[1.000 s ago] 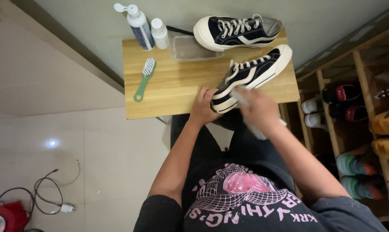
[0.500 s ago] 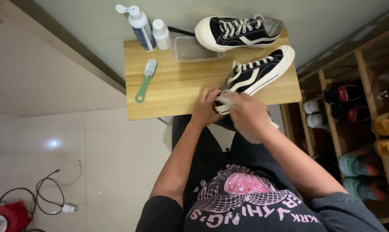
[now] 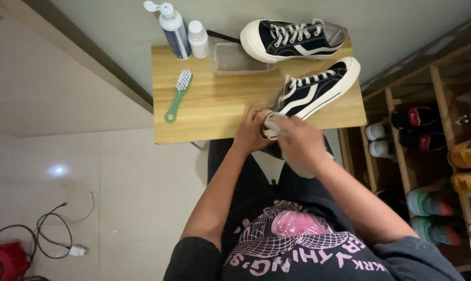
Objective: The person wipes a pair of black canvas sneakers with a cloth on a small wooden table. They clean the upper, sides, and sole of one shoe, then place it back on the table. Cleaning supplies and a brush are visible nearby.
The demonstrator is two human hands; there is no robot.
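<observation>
A dark sneaker with white stripes (image 3: 313,89) lies on its side on the small wooden table (image 3: 214,109). My left hand (image 3: 250,130) grips its heel end near the table's front edge. My right hand (image 3: 298,141) is shut on a pale cloth pressed against the same end of the shoe; most of the cloth is hidden under my fingers. The matching second sneaker (image 3: 293,39) stands upright at the back of the table.
A green-handled brush (image 3: 177,94) lies at the table's left. A pump bottle (image 3: 173,30), a small white bottle (image 3: 198,39) and a clear shallow tray (image 3: 234,58) stand at the back. A wooden shoe rack (image 3: 433,145) with several shoes is to the right. Cables (image 3: 53,234) lie on the tiled floor.
My right hand has slid with the cloth from the shoe's side to its heel end, next to my left hand. The sneaker has shifted a little.
</observation>
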